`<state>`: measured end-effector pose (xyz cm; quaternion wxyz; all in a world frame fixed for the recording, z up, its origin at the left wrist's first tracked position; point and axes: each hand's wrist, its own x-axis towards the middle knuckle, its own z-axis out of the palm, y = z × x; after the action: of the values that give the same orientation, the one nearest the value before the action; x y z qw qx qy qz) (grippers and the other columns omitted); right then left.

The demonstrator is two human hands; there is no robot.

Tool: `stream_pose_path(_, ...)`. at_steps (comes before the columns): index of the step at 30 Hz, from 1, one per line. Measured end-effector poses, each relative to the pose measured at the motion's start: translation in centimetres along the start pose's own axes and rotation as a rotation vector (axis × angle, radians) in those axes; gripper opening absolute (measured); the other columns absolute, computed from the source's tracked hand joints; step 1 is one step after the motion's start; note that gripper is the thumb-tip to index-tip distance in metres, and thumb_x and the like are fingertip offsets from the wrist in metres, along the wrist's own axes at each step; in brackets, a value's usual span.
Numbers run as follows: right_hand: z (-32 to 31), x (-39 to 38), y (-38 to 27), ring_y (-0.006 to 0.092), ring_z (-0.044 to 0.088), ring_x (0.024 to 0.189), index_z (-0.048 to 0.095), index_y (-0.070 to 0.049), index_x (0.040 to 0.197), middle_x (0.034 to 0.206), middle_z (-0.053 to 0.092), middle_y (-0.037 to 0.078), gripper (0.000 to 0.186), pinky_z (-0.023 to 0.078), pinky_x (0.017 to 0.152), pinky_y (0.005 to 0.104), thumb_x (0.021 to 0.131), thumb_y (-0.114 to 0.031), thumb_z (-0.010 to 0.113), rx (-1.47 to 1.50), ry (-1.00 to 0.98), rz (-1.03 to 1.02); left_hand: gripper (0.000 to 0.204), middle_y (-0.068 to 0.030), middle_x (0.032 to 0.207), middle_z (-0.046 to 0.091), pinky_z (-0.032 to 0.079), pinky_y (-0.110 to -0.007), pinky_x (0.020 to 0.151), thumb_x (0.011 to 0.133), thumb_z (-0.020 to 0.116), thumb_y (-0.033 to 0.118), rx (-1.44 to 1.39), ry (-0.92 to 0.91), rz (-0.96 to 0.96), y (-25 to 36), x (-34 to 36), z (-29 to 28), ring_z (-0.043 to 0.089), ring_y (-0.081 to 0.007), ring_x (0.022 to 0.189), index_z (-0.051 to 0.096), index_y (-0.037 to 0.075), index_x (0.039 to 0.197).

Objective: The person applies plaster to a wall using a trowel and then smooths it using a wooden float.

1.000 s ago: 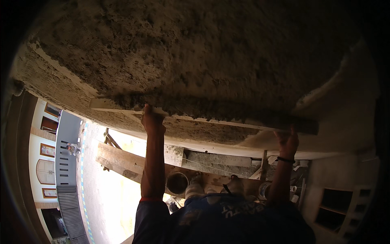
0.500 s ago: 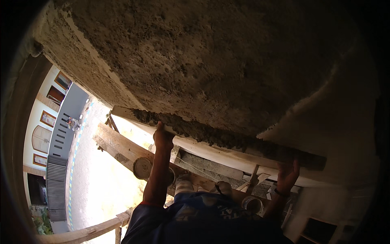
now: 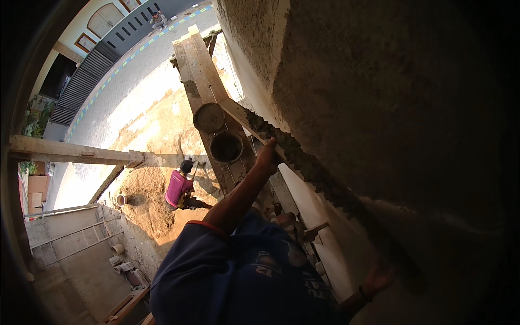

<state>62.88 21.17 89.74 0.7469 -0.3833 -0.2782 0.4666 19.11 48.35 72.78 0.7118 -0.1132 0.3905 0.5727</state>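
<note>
A long straight wooden board [image 3: 238, 115], a screeding straightedge by its look, slants from upper left to lower right beside the plastered wall [image 3: 346, 97]. Clumps of wet mortar [image 3: 311, 168] line its wall-side edge. My left hand [image 3: 269, 154] is closed around the board in its upper half. Toward the board's dark lower end, my right hand [image 3: 381, 278] grips it from below; its fingers are dim and partly blurred.
Beneath me, two buckets [image 3: 209, 117] [image 3: 226, 147] stand on a plank walkway [image 3: 196, 65]. A person in a magenta shirt [image 3: 180, 189] works below by a sand pile [image 3: 149, 195]. A wooden rail [image 3: 76, 151] crosses at left; a ladder [image 3: 78, 238] lies beyond it.
My view has swung toward the left, showing the person and sand pile below. The board now appears more steeply slanted, with both hands still at it.
</note>
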Motion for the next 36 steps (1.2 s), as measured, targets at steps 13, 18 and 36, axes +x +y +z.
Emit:
stream_pose_path(13, 21.8, 10.5, 10.2, 0.0242, 0.055, 0.107, 0.048, -0.002, 0.121, 0.119, 0.054, 0.015, 0.044, 0.052, 0.085, 0.0369, 0.08, -0.006, 0.063, -1.011, -0.267, -0.367, 0.034, -0.0114, 0.12, 0.058, 0.047, -0.05, 0.089, 0.098, 0.046, 0.029, -0.511, 0.119, 0.006, 2.3, 11.2, -17.3, 0.056, -0.0301, 0.107, 0.051, 0.005, 0.121)
stream_pose_path(18, 31.4, 9.6, 20.6, 0.019, 0.057, 0.102, 0.046, 0.0, 0.122, 0.117, 0.054, 0.011, 0.049, 0.054, 0.083, 0.0367, 0.076, -0.004, 0.064, -0.927, -0.402, -0.052, 0.038, -0.0095, 0.12, 0.058, 0.045, -0.05, 0.093, 0.098, 0.043, 0.037, -0.723, 0.405, 0.099, 4.3, 12.5, -18.0, 0.056, -0.0283, 0.109, 0.052, 0.009, 0.121)
stream_pose_path(36, 39.5, 7.0, 33.4, 0.024, 0.058, 0.102, 0.05, 0.007, 0.117, 0.113, 0.059, 0.016, 0.051, 0.047, 0.091, 0.0365, 0.074, -0.007, 0.074, -0.931, -0.577, 0.083, 0.067, -0.0134, 0.136, 0.046, 0.036, -0.043, 0.104, 0.093, 0.043, 0.055, -0.884, 0.328, 0.437, 5.8, 15.1, -18.2, 0.047, -0.0298, 0.121, 0.041, 0.003, 0.135)
